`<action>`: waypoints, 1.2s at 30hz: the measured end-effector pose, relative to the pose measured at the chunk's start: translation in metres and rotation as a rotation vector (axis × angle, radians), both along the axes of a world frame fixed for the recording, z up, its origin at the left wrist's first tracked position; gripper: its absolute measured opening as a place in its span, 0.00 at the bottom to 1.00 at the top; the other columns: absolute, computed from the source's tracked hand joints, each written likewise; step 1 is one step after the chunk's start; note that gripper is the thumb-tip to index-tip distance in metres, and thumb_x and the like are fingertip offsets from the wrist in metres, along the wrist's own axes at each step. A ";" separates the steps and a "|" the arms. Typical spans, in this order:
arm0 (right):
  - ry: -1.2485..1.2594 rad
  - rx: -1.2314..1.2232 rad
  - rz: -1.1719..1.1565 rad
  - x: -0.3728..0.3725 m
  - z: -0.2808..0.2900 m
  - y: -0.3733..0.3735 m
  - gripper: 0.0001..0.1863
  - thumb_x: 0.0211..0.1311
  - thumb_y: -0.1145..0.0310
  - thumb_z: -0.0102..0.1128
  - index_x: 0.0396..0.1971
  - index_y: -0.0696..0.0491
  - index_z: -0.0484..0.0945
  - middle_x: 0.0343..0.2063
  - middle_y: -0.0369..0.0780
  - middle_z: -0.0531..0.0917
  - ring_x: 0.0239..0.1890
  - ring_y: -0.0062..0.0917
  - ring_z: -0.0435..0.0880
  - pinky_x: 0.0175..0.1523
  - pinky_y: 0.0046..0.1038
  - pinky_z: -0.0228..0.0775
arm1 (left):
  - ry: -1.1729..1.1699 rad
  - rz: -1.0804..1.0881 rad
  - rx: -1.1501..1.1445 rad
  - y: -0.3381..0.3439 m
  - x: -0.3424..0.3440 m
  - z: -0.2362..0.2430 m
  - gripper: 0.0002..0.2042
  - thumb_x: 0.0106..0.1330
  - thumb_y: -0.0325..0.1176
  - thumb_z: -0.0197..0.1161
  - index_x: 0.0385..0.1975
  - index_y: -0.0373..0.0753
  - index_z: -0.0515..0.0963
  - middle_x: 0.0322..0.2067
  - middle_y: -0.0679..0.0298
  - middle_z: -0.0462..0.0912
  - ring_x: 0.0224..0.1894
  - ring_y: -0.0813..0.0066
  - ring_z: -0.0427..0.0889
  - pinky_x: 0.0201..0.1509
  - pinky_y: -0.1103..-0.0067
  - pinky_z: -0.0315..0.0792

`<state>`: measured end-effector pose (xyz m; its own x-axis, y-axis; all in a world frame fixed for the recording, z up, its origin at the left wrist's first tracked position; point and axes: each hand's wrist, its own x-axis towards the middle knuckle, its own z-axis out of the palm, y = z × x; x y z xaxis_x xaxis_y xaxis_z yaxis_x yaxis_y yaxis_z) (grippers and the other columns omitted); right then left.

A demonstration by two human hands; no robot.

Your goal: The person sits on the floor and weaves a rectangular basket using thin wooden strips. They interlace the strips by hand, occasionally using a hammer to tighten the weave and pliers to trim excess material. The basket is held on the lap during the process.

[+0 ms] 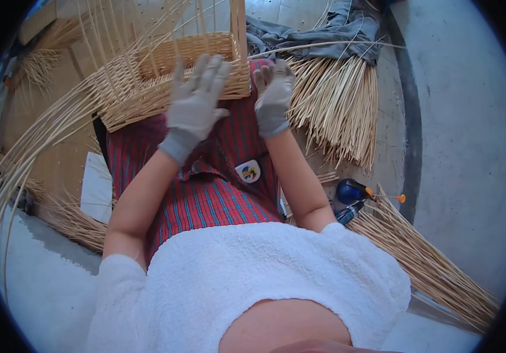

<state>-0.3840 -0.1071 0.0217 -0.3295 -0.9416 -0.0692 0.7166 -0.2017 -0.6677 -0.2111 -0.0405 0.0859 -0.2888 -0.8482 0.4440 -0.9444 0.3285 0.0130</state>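
Note:
A rectangular wicker basket [147,94] with upright canes lies over my lap, on red-and-blue striped cloth [206,200]. Long loose canes trail from its left end. My left hand [198,100], in a light glove with grey cuff, has its fingers spread against or just over the basket's near side; contact is unclear. My right hand [273,100], gloved likewise, is just right of the basket's corner, fingers slightly bent and apart, with nothing visible in them.
Cane bundles lie at the right [335,106], lower right [423,265] and left [76,223]. Grey cloth [347,29] covers the upper bundle. A blue-black bottle with an orange part [352,191] stands by my right elbow. A white board [95,182] is at my left.

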 end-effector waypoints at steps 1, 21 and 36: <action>-0.165 0.046 0.083 -0.006 0.008 -0.018 0.19 0.75 0.50 0.56 0.51 0.50 0.72 0.40 0.38 0.77 0.39 0.25 0.79 0.47 0.32 0.79 | -0.015 -0.058 0.062 -0.009 -0.015 0.003 0.45 0.54 0.48 0.75 0.72 0.44 0.62 0.71 0.59 0.66 0.77 0.62 0.58 0.80 0.54 0.43; -0.331 0.127 0.253 0.003 0.023 -0.068 0.35 0.70 0.28 0.40 0.28 0.48 0.76 0.11 0.28 0.58 0.12 0.17 0.55 0.18 0.23 0.48 | 0.177 -0.062 -0.038 -0.032 -0.034 -0.036 0.50 0.46 0.46 0.79 0.73 0.49 0.61 0.61 0.64 0.74 0.63 0.61 0.73 0.71 0.61 0.58; -0.374 -0.153 0.163 -0.058 0.049 -0.049 0.28 0.81 0.42 0.35 0.40 0.49 0.78 0.14 0.31 0.63 0.18 0.20 0.63 0.29 0.28 0.66 | 0.192 -0.008 0.216 -0.023 -0.026 -0.009 0.60 0.42 0.42 0.83 0.78 0.49 0.53 0.60 0.61 0.74 0.64 0.57 0.72 0.72 0.65 0.59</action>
<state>-0.4420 -0.1559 0.0707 -0.1539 -0.9880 -0.0114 0.9343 -0.1418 -0.3270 -0.2374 -0.0634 0.0771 -0.2237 -0.9271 0.3007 -0.9154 0.3058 0.2617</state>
